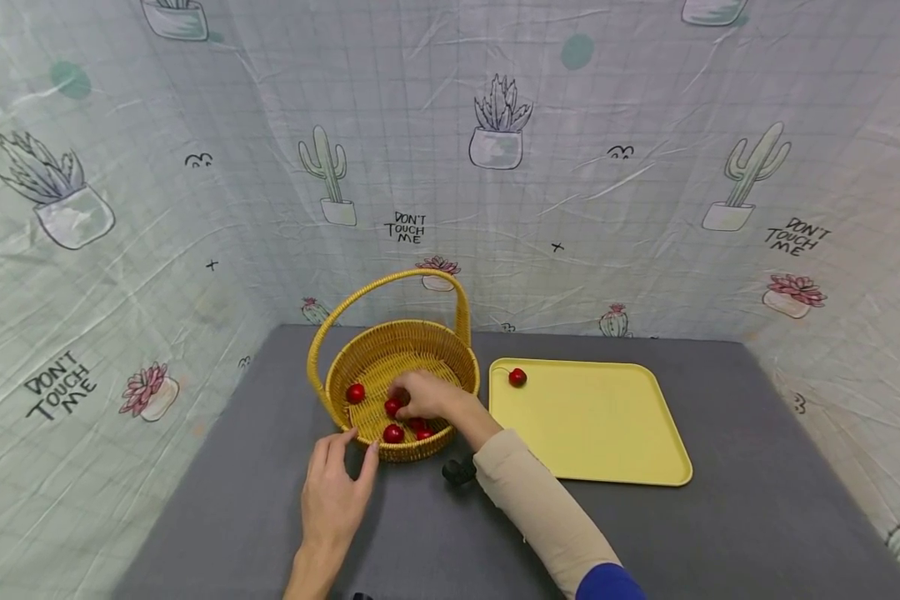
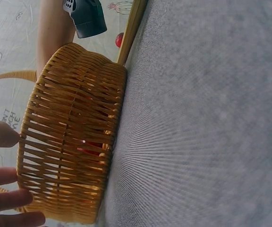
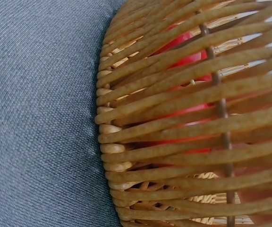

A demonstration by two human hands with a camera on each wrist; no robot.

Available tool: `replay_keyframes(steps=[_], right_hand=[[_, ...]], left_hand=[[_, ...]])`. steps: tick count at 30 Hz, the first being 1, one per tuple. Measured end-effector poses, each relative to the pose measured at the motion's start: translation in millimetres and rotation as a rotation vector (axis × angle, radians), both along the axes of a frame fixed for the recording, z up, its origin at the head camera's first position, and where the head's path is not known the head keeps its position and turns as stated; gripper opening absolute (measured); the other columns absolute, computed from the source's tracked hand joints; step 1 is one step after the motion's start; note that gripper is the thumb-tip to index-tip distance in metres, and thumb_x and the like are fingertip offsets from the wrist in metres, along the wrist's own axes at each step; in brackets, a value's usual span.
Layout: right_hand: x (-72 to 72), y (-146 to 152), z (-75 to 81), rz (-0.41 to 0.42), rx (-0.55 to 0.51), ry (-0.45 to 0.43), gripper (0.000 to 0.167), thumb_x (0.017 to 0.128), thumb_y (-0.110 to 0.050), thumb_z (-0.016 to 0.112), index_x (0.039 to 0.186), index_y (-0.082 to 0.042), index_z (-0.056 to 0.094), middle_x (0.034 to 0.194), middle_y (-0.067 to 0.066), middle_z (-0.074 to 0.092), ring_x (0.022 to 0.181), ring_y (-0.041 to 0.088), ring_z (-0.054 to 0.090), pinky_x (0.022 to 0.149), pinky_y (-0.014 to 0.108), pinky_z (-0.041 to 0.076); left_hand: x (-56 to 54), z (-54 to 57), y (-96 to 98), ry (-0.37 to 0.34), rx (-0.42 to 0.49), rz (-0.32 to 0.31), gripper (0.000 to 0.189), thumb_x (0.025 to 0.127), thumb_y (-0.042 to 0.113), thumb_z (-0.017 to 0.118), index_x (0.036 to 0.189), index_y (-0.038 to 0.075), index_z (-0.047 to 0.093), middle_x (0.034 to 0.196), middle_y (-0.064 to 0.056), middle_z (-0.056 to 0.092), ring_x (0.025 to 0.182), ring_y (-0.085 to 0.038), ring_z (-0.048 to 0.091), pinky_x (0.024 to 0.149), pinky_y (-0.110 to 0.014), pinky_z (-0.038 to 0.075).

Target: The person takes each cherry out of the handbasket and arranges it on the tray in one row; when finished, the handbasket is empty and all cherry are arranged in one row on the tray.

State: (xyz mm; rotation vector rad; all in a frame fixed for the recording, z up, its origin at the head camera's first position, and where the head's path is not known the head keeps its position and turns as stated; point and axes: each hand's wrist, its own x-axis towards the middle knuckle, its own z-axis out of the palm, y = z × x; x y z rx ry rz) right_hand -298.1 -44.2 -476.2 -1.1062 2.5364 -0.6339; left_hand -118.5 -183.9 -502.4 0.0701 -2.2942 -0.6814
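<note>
A round yellow wicker basket (image 1: 401,333) with a tall handle holds several red cherries, one cherry (image 1: 356,393) near its left wall and another cherry (image 1: 393,434) near the front. Inside it, my right hand (image 1: 423,395) pinches a cherry (image 1: 392,407) between thumb and fingers, close to the basket's floor. My left hand (image 1: 337,483) touches the basket's front rim with extended, spread fingers; the left wrist view shows its fingers (image 2: 8,201) against the weave. In the right wrist view, the basket wall (image 3: 192,127) hides the right hand, and red shows through the gaps.
Right of the basket lies a yellow rectangular tray (image 1: 592,425) with one stemmed cherry (image 1: 517,377) in its far left corner. A dark device (image 1: 459,471) sits under the right wrist. Grey cloth (image 1: 240,517) covers the table, and a printed curtain (image 1: 607,250) hangs behind.
</note>
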Motion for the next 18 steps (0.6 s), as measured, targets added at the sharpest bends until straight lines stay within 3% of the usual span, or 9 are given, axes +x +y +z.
replay_keyframes(steps=[8,14,18], right_hand=[[-1.3,2.0,2.4,0.055,-0.016,-0.001,0.038,0.092,-0.017,0.074,0.13,-0.015,0.066,0.123,0.0,0.068,0.105,0.011,0.064,0.091,0.026,0.054],[-1.4,4.7,4.7,0.049,-0.079,-0.008,0.037,0.094,-0.017,0.071,0.13,-0.012,0.066,0.12,0.002,0.069,0.104,0.012,0.064,0.091,0.027,0.054],[-0.4,7.6,8.2,0.035,-0.11,0.038,0.037,0.094,-0.018,0.071,0.131,-0.013,0.065,0.123,0.002,0.068,0.111,0.014,0.063,0.097,0.029,0.053]], left_hand=[[-1.5,0.4,0.4,-0.003,0.0,-0.002,0.037,0.085,0.024,0.081,0.112,0.002,0.071,0.104,-0.013,0.064,0.093,-0.03,0.065,0.071,-0.047,0.058],[-1.1,-0.7,0.2,-0.01,0.003,-0.003,0.037,0.085,0.024,0.08,0.113,0.002,0.071,0.105,-0.014,0.064,0.093,-0.031,0.065,0.072,-0.047,0.058],[-0.5,-1.0,-0.3,-0.011,0.003,0.0,0.037,0.085,0.024,0.081,0.112,0.002,0.071,0.104,-0.013,0.064,0.093,-0.03,0.065,0.071,-0.046,0.058]])
